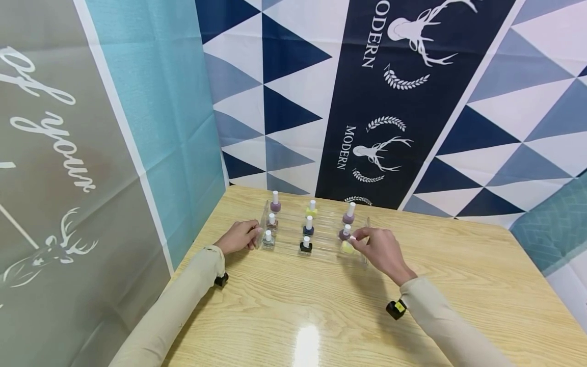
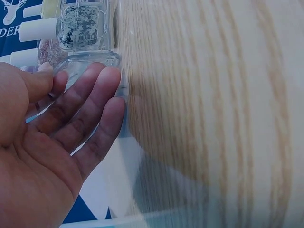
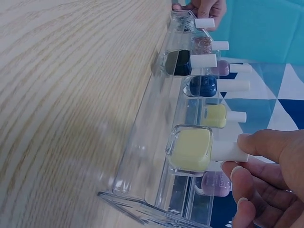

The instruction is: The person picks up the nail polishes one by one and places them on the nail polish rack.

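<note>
My right hand (image 1: 382, 250) pinches the white cap of a pale yellow nail polish bottle (image 3: 191, 149) between thumb and fingers. The bottle is at the front right of a clear stepped rack (image 3: 135, 164); whether it rests on the step cannot be told. At the rack's left end, my left hand (image 2: 61, 114) rests its loosely bent fingers against the clear end panel (image 2: 90, 58). Just beside that hand stands a glitter-flecked nail polish bottle (image 2: 81, 27). Mid-rack are a black bottle (image 1: 305, 245) and a dark blue bottle (image 1: 309, 227).
Also on the rack are a pink glitter bottle (image 1: 272, 222), mauve bottles (image 1: 275, 205) at the back corners and another yellow bottle (image 1: 312, 210). The rack stands on a wooden table (image 1: 275, 306), close to a patterned cloth backdrop (image 1: 293, 102).
</note>
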The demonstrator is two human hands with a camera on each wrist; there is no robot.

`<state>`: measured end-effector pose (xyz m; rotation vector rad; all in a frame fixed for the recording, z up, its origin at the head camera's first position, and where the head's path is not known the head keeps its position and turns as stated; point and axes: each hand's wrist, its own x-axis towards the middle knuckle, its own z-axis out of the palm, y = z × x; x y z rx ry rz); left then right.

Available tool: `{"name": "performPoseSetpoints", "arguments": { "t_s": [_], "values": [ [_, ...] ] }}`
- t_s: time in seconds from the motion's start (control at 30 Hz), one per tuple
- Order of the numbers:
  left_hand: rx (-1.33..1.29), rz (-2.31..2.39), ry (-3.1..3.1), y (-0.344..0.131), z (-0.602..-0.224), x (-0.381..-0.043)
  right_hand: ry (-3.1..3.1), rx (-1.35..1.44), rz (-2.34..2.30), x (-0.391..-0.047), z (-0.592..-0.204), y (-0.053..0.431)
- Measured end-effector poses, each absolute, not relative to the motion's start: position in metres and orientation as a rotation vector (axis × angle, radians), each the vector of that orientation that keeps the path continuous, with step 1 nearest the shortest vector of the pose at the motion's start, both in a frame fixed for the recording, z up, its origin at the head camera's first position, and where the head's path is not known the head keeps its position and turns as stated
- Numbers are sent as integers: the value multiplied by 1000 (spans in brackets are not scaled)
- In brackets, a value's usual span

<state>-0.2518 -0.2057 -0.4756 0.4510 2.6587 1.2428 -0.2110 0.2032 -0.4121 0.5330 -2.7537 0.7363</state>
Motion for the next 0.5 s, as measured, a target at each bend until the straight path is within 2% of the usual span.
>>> {"name": "performPoseSetpoints", "arguments": {
  "t_s": [0.5],
  "values": [
    [453, 1236, 2657, -207, -477, -253, -2768, 588, 735, -212, -421, 199]
  ]
}}
